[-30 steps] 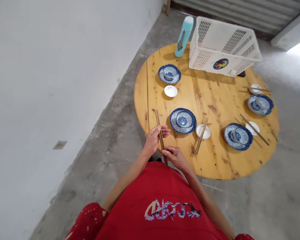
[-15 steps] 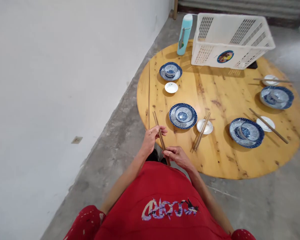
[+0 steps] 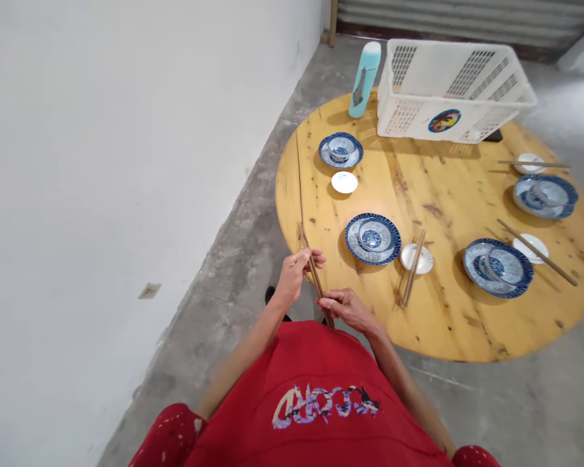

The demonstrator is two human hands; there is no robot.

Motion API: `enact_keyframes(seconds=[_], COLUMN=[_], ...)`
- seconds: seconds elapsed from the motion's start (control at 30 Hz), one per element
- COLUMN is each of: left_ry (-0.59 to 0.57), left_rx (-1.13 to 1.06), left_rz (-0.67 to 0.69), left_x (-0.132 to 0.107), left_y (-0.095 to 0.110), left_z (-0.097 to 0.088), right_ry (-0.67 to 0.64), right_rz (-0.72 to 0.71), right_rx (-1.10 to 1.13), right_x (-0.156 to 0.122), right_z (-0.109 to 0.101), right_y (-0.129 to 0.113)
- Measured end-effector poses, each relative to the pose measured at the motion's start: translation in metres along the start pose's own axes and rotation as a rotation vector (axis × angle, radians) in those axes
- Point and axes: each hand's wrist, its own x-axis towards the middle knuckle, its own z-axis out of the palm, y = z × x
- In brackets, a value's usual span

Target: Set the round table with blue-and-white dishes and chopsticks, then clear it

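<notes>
A pair of wooden chopsticks [image 3: 315,275] slants in front of me at the near left edge of the table. My left hand [image 3: 294,269] pinches it around the middle. Lower down, my right hand [image 3: 346,307] grips the same pair near its bottom end. Beyond my hands lies a blue-patterned plate [image 3: 349,241] with a bowl [image 3: 374,236] on it. To its right, another pair of chopsticks [image 3: 413,272] rests across a small white dish [image 3: 424,261]. A second small white dish [image 3: 344,182] sits farther back, with nothing on it.
On the round wooden table [image 3: 438,337] stand a white plastic crate [image 3: 418,117] and a light-blue flask [image 3: 366,78]. Plates with bowls line the right side [image 3: 525,285], near dishes bearing chopsticks [image 3: 540,253]. A white wall [image 3: 126,162] rises on the left.
My view has shifted, so the table and dishes appear farther right and slightly lower. Both hands still hold the chopsticks, whose two sticks now lie closer together.
</notes>
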Motion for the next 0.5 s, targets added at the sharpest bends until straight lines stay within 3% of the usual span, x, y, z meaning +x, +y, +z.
enact_keyframes(seconds=[0.33, 0.5], left_ry=[-0.133, -0.153], left_rx=[0.086, 0.16], left_rz=[-0.096, -0.132], left_x=[0.057, 0.081], left_y=[0.065, 0.09], left_z=[-0.135, -0.187], right_ry=[0.048, 0.061], right_rz=[0.108, 0.146], right_rx=[0.044, 0.058], right_x=[0.107, 0.147], right_z=[0.091, 0.124], right_y=[-0.041, -0.053])
